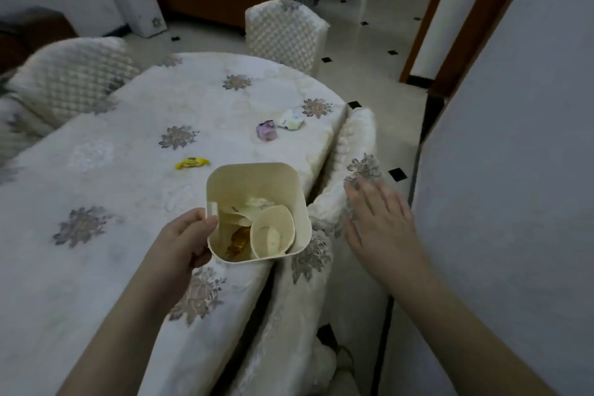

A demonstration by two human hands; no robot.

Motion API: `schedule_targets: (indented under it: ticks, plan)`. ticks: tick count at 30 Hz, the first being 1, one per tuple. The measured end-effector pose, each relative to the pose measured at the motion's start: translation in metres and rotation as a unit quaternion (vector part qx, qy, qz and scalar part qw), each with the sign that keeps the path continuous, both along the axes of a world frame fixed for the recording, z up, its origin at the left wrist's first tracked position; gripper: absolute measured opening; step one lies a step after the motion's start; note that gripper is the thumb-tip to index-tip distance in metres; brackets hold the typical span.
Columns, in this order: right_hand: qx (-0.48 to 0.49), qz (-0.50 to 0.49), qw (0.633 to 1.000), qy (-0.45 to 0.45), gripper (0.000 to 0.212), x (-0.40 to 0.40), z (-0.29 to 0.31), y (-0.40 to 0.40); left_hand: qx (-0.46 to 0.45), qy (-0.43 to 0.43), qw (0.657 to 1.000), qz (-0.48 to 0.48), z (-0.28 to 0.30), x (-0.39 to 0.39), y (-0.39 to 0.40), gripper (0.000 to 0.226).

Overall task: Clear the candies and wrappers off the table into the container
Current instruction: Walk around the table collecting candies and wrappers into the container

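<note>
Container [257, 183] gripped by left hand [183, 241], right hand [382, 219] spread beside it

- My left hand [188, 239] grips the near left rim of the cream container [257, 212], thumb on its edge, holding it over the table's near right edge.
- Inside it I see a paper cup [272, 231] lying tilted, pale wrappers [247, 209] and an amber candy [238, 243].
- My right hand [382, 222] is empty, fingers spread flat, blurred, above the covered chair [340, 190] beside the table.
- On the floral tablecloth [128, 125] lie a yellow candy [192, 163] just beyond the container, and farther off a purple candy [266, 131] next to a white wrapper [292, 119].
- Two more covered chairs [284, 34] stand at the far side.
</note>
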State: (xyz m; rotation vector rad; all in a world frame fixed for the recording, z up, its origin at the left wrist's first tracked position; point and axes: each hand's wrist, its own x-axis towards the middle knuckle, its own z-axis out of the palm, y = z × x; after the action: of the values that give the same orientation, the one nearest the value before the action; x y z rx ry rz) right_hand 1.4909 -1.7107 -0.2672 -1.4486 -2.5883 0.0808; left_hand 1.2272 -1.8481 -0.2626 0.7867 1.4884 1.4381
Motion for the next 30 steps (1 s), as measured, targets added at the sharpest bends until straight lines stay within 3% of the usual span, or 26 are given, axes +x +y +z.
schedule_targets:
  ticks: [9,19,30]
  plan:
    - [-0.019,0.141,0.989,0.033,0.054,-0.062,-0.003,0.092,-0.012,-0.025,0.987,0.157,-0.009,0.012,0.002,0.026]
    - [-0.012,0.278,0.96,0.033,0.053,-0.141,0.001,0.108,-0.002,-0.047,0.95,0.309,-0.021,0.01,-0.033,0.026]
    - [-0.023,0.34,0.94,0.004,0.058,-0.217,-0.017,0.096,-0.034,-0.012,0.948,0.316,-0.049,-0.02,-0.047,0.019]
